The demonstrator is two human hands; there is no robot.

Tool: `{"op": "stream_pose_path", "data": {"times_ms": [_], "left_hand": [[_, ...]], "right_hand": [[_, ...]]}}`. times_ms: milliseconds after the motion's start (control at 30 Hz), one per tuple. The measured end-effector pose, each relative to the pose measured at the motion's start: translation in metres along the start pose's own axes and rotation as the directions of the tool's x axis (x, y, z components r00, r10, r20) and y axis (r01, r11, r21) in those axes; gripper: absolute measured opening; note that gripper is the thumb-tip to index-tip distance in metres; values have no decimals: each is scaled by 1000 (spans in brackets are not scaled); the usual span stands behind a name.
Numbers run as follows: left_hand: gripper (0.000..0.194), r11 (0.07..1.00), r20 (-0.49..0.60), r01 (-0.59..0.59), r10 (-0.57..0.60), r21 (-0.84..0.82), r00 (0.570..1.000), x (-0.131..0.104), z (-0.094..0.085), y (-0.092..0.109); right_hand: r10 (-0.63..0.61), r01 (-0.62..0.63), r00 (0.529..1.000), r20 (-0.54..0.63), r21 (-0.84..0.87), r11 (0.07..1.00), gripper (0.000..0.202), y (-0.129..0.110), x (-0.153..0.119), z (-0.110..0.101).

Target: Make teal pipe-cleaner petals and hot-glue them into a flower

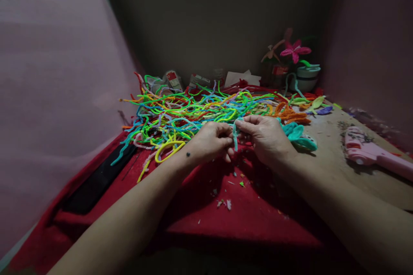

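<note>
Between my two hands is a pale teal pipe cleaner (235, 137), bent over at its top, with one end hanging down. My left hand (214, 139) pinches it from the left, fingers closed. From the right, my right hand (264, 135) grips its upper bend between thumb and fingers. Just beyond the hands lies a tangled heap of pipe cleaners (193, 109) in green, yellow, blue, orange and lilac. Teal looped petals (298, 135) rest beside my right hand, and orange looped petals (290, 114) sit behind them.
A pink glue gun (371, 150) lies at the right on a tan board (325, 163). Along the left edge of the red cloth (206, 215) is a long black object (100, 180). A pot (306, 78) and a pink flower (295, 50) stand at the back right. Scraps litter the cloth.
</note>
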State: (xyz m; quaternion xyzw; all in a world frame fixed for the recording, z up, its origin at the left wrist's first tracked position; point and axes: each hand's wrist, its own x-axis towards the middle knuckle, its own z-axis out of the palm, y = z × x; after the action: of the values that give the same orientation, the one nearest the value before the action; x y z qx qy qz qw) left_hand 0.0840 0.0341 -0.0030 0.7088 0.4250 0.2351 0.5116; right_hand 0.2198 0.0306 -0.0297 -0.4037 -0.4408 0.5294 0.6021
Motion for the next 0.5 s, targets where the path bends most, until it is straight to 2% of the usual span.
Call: {"op": "stream_pose_path", "data": {"times_ms": [100, 200, 367, 433, 500], "left_hand": [[12, 999, 20, -33, 32, 38, 999, 0, 1, -3], [11, 997, 16, -46, 45, 54, 999, 0, 1, -4], [3, 1000, 41, -3, 3, 5, 999, -3, -6, -1], [14, 999, 38, 16, -14, -40, 999, -4, -9, 0], [19, 998, -10, 10, -11, -69, 1000, -3, -9, 0]], "right_hand": [[40, -38, 998, -45, 29, 999, 20, -1, -2, 2], [68, -66, 997, -34, 38, 997, 22, -2, -3, 1], [18, -19, 999, -33, -18, 1000, 23, -6, -3, 0], [3, -5, 999, -32, -37, 999, 23, -7, -3, 0], [1, -2, 1000, -23, -46, 999, 21, -7, -4, 0]]}}
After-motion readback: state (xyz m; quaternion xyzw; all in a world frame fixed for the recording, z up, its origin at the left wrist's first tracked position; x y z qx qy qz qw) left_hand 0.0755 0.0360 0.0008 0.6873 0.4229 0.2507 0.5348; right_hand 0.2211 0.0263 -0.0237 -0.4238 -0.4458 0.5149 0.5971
